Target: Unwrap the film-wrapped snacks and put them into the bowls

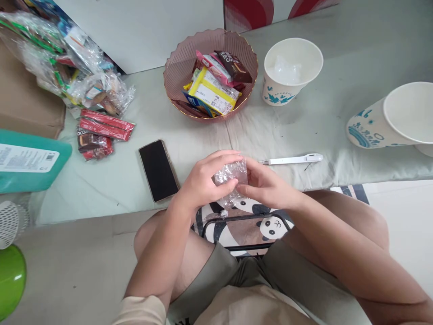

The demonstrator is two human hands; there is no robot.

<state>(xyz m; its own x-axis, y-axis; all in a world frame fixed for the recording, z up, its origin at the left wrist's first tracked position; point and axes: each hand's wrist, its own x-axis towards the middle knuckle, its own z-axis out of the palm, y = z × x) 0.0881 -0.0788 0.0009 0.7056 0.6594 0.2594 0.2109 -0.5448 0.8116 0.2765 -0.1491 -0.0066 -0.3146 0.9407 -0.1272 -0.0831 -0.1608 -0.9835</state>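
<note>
Both my hands hold a crinkled clear plastic wrapper (233, 174) over the near edge of the cloth-covered table. My left hand (206, 178) has its fingers along the top of the wrapper and its thumb pressed on the front. From the other side, my right hand (265, 183) grips it, with the thumb at its lower right edge. A small white bit (223, 213) hangs below the wrapper. Just beyond my right hand lies a slim white craft knife (294, 159). A dark-screened phone (158, 170) rests to the left of my left hand.
A pink scalloped bowl (176, 49) holds several packaged snacks. Beside it stands a paper cup (280, 97) with clear plastic inside; another paper cup (367, 128) lies tilted at right. Red snack packs (104, 124), plastic bags (91, 72) and a teal pack (50, 167) are at left.
</note>
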